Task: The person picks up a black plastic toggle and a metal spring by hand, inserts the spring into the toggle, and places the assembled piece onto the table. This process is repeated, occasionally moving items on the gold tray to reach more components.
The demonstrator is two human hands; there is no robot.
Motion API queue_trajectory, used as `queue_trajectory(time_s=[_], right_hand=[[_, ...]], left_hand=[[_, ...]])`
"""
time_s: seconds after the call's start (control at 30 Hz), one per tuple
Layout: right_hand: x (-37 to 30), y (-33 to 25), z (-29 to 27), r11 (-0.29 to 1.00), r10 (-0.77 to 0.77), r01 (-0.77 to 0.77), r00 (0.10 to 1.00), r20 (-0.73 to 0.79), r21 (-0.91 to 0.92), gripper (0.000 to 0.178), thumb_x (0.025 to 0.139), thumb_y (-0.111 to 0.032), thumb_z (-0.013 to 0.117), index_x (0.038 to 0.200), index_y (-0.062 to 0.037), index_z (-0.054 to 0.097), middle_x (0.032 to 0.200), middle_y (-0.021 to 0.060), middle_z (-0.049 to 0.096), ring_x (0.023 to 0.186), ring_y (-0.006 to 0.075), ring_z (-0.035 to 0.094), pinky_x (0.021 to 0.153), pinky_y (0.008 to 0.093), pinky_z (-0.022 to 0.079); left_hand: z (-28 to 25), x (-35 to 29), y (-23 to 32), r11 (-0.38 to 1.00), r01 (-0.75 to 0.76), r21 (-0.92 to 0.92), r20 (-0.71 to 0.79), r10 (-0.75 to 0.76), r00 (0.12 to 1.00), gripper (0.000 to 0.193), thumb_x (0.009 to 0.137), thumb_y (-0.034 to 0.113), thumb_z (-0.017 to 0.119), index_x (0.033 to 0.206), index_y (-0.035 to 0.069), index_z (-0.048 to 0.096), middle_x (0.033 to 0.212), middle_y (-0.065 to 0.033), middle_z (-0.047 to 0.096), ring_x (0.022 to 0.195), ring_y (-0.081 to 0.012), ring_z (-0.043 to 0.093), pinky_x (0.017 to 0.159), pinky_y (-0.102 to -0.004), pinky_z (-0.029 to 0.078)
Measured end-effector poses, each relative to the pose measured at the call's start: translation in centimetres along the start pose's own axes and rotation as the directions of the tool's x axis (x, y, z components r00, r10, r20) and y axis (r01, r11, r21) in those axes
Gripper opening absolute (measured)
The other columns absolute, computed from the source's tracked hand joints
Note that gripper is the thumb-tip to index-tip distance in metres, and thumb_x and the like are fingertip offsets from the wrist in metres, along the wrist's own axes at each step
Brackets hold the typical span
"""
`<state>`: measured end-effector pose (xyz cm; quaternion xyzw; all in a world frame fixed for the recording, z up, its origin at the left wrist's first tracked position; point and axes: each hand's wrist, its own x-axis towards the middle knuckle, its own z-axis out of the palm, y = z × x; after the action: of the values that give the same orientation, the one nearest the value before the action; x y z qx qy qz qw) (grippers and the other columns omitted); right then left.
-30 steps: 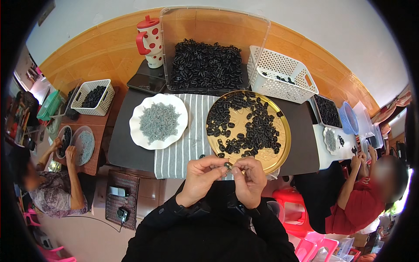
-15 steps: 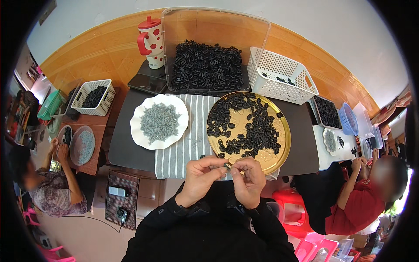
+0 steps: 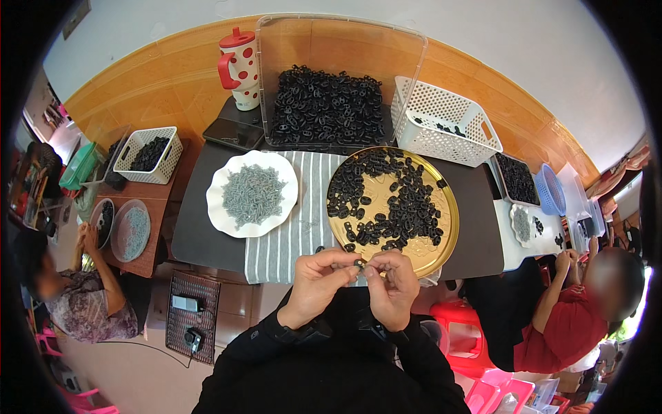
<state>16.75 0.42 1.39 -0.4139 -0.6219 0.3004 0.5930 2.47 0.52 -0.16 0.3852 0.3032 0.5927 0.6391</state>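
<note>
1. At the clock's centre: one piece (image 3: 359,263), held up between the two hands, near the tray's 6 o'clock rim.
2. At 9 o'clock to it: left hand (image 3: 316,277), thumb and forefinger pinching the piece.
3. At 3 o'clock to it: right hand (image 3: 392,286), thumb and forefinger closed at the piece's edge. Whether a smaller item sits between them: hidden, cannot tell.
4. Risk, slip: likeliest fault, in judgement. Cause: small item, bare fingertip grip, little surface to hold. Could fall among its likes on the tray or past the table edge to the floor (image 3: 158,386).
5. Risk, skew: uneven pressure from the two pinches could twist the piece. Cause: fingertips crowding it and covering it from above.
6. Appearance of piece: dark, small, a pale glint on its face; outline mostly covered, finer detail too small to read.
7. At 1 o'clock: tray (image 3: 377,193), round, gold, bearing loose pieces (image 3: 414,200), black, oval, some with visible holes.
8. At 10 o'clock: cloth (image 3: 276,265), grey, white-striped; beyond it, plate (image 3: 216,200), white, wavy-rimmed, heaped with grey pins (image 3: 252,193).
9. At 12 o'clock, farther: box (image 3: 338,41), clear, partly filled with black pieces. At 1 o'clock: basket (image 3: 448,148), white, perforated.
</note>
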Motion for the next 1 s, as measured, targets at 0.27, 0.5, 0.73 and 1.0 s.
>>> queue_trajectory(time_s=[0.27,0.5,0.73,1.0], right_hand=[[0.13,-0.29,-0.12,1.0,-0.015,0.015,1.0,0.02,-0.02,0.018,0.077,0.013,0.06,0.089,0.0009,0.055,0.078,0.0084,0.058,0.065,0.0142,0.055,0.062,0.0244,0.044],[0.26,-0.32,-0.35,0.991,-0.094,0.101,0.992,0.086,-0.092,0.018,0.078,0.013,0.06,0.091,0.0012,0.056,0.078,0.0105,0.059,0.064,0.0168,0.057,0.061,0.0257,0.046],[0.17,-0.32,-0.96,0.996,-0.028,0.042,0.984,0.175,-0.076,0.017,0.08,0.011,0.059,0.095,0.0022,0.057,0.078,0.0105,0.059,0.064,0.0157,0.055,0.061,0.025,0.044],[-0.28,-0.24,-0.3,0.963,0.154,-0.154,0.988,0.021,0.223,0.016,0.082,0.009,0.061,0.096,0.0028,0.057,0.083,0.0067,0.057,0.07,0.0099,0.052,0.064,0.0226,0.042]], left_hand=[[0.17,-0.1,0.32,1.0,0.018,0.003,0.012,-0.018,1.0,0.022,0.084,-0.009,0.063,0.105,-0.003,0.069,0.088,-0.0056,0.065,0.071,-0.0068,0.056,0.063,-0.0194,0.046],[0.03,-0.11,0.29,0.994,-0.065,0.092,0.049,0.061,0.997,0.023,0.083,-0.011,0.062,0.104,-0.004,0.069,0.09,-0.0079,0.064,0.073,-0.01,0.059,0.062,-0.0213,0.048],[-0.22,-0.1,0.6,0.992,-0.056,0.112,0.099,0.045,0.994,0.022,0.083,-0.011,0.063,0.102,-0.004,0.07,0.09,-0.0077,0.064,0.073,-0.0101,0.059,0.063,-0.0209,0.048],[0.15,-0.29,0.09,1.0,0.01,0.025,0.037,-0.011,0.999,0.022,0.087,-0.006,0.062,0.108,-0.002,0.067,0.089,-0.0054,0.066,0.075,-0.0088,0.06,0.063,-0.0205,0.048]])
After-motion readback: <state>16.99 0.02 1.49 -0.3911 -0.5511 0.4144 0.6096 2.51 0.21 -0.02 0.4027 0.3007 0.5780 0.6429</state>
